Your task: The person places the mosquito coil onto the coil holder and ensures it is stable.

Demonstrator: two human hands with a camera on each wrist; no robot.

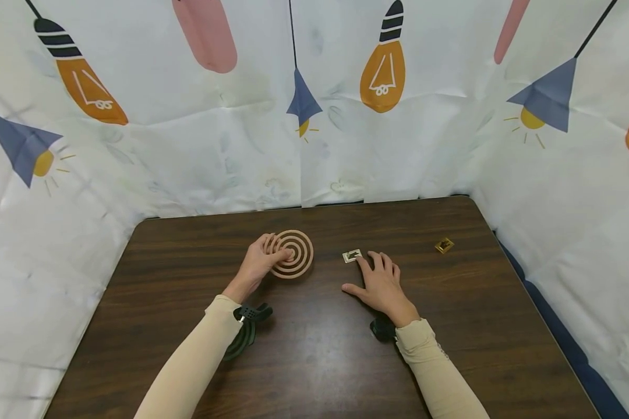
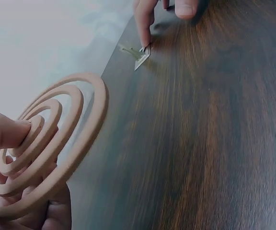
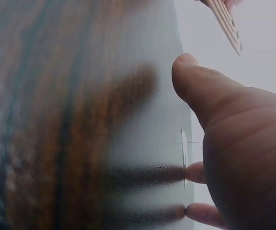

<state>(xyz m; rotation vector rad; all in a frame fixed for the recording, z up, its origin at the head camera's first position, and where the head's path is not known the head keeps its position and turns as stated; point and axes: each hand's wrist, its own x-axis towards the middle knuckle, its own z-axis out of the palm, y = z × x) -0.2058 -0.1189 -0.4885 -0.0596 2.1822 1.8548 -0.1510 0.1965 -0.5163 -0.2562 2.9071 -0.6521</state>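
A tan mosquito coil (image 1: 305, 256) is in my left hand (image 1: 257, 262); the thumb presses on its centre and the fingers lie behind it. The left wrist view shows the coil (image 2: 97, 122) tilted above the table, its rings spread slightly apart. My right hand (image 1: 382, 288) reaches over the table with its fingers spread, the index fingertip at the edge of a small flat silver coil stand (image 1: 352, 255). In the left wrist view a thin prong rises from the stand (image 2: 143, 58). A dark green coil (image 1: 241, 344) lies partly hidden beneath my left wrist.
A small gold metal piece (image 1: 444, 245) lies to the right on the dark wooden table (image 1: 314, 372). White printed cloth (image 1: 230, 157) hangs behind the table and along its sides. Each wrist wears a black strap (image 1: 259, 312).
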